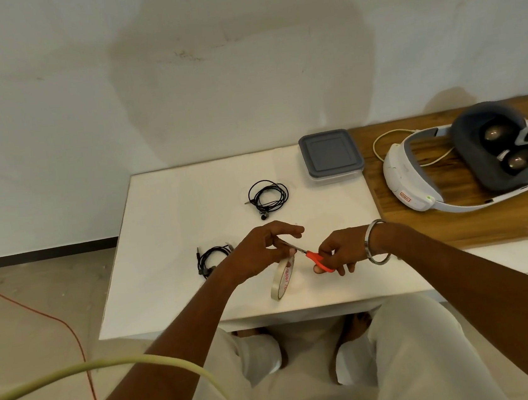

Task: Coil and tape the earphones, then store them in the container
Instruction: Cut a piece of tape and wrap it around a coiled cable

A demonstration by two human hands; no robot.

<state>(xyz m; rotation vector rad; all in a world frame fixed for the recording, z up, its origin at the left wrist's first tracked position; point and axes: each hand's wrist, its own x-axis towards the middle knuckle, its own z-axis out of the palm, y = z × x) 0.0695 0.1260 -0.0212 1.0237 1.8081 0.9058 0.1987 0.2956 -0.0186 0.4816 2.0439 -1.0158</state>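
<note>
The left hand [261,249] pinches something small at its fingertips, apparently the free end of the tape, just above the tape roll [283,278]. The roll stands on edge on the white counter [165,211], its flat face turned toward the right. The right hand [337,250] grips the orange-handled scissors [315,258], fingers through the loops; the blades point left and slightly away, up toward the left fingertips.

One coiled black earphone set [268,197] lies flat mid-counter, its plug poking out to the left and its buds at the near edge of the coil. A second earphone bundle [212,260] lies just left of the left hand, stretched roughly left to right, plug tip pointing away. The grey-lidded container [331,156] sits shut at the counter's far right corner.

To the right, a wooden board [455,217] carries a white VR headset [468,160]. A pale wall rises behind; a red cable [55,319] trails across the floor on the left.
</note>
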